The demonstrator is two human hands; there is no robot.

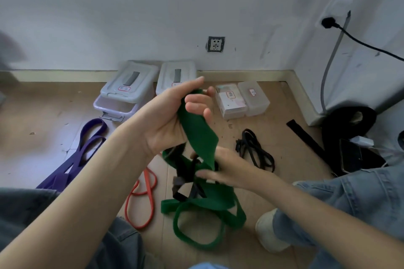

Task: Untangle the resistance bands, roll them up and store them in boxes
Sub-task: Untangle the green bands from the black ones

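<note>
My left hand (175, 113) is raised at mid-frame and grips the upper end of a wide green resistance band (199, 135). The band hangs down into a tangle of green loops and dark grey bands (190, 188) on the floor. Lower and to the right, my right hand (225, 168) reaches into that tangle, fingers on the green band where it meets the dark ones. A purple band (83, 150) lies on the floor at left, an orange-red band (142, 201) in front, a black band (255, 150) at right. Four plastic boxes stand by the wall: two large lidded ones (129, 87) (175, 74), two small ones (229, 100) (253, 98).
A wooden floor meets a white wall with a socket (216, 44). At right, a wall corner carries a plugged-in black cable (358, 41); below it lie black straps and a phone (352, 155). My jeans-clad knees and a white shoe (269, 231) frame the tangle.
</note>
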